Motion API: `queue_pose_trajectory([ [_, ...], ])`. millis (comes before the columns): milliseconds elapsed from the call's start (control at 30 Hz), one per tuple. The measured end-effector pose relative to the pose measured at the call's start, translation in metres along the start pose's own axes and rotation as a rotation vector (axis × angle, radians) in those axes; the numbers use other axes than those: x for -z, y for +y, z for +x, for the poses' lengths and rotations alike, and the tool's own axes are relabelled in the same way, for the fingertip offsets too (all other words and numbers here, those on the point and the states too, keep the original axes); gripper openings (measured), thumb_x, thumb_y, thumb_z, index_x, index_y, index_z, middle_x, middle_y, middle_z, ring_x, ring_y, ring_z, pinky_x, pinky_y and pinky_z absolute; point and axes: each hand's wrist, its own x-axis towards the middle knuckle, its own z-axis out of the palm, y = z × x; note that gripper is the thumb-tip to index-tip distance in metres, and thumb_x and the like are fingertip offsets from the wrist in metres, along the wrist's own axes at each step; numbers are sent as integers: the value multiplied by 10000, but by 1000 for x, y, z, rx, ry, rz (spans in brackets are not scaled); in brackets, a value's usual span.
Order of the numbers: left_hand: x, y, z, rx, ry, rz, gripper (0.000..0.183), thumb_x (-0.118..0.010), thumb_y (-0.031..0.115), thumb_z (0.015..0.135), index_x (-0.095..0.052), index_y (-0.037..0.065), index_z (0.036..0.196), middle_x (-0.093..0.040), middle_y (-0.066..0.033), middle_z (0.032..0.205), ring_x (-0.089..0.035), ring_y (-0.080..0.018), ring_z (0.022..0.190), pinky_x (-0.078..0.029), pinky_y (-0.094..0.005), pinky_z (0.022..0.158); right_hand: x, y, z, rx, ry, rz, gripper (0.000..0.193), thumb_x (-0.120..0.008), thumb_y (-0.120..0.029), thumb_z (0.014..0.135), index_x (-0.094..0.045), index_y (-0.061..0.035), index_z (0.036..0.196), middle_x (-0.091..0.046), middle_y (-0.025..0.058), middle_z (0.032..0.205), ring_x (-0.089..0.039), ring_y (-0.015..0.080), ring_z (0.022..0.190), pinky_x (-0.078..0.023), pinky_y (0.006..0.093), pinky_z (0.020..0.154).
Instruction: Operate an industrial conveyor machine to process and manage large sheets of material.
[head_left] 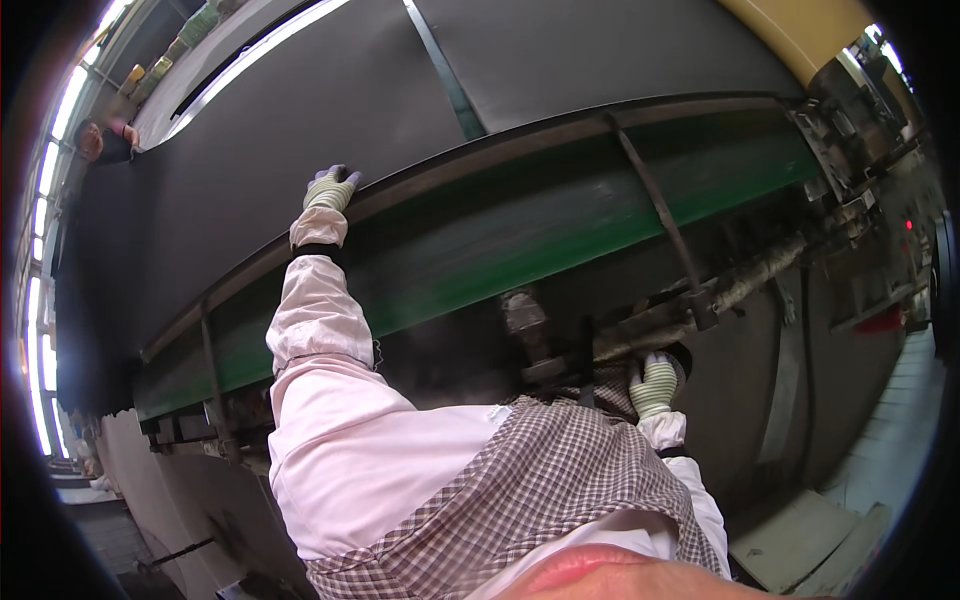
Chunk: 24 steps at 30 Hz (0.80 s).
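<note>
My left hand [332,188], in a pale striped glove with grey-purple fingertips, reaches far forward. Its fingers lie spread on the near edge of a wide dark grey sheet [300,120] that covers the long machine bed. My right hand [655,385], gloved the same way, is low beside my checked apron, close to a pipe with worn wrapping [760,275]. Its fingers point up next to a dark round part; whether they grip anything is hidden. A green panel [560,240] runs beneath the sheet's near edge.
A metal strip [445,70] crosses the sheet. Upright bars [655,195] stand before the green panel. Machinery with a red light [909,225] is at the right, and a yellow cylinder [800,30] at the far right. Another person [105,142] stands at the sheet's far left.
</note>
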Motion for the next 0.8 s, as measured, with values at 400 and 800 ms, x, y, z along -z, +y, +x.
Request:
queue_pose_trajectory([
  [400, -15, 177, -21, -358, 52, 44, 546, -461, 561, 902, -527, 233, 1334, -502, -99, 1372, -443, -363, 1254, -349, -443, 1073, 1, -1, 2, 29, 58, 111, 190, -658, -191, 763, -624, -75, 909, -620, 169, 862, -596, 361, 733, -492, 461, 665],
  [800, -33, 4, 10, -205, 360, -80, 600, -445, 553, 918, -524, 126, 1332, -488, -157, 1382, -428, -335, 1296, -344, -429, 1081, 1, -1, 2, 52, 97, 158, 191, -663, -185, 763, -617, -70, 909, -603, 171, 835, -583, 364, 716, -476, 474, 645],
])
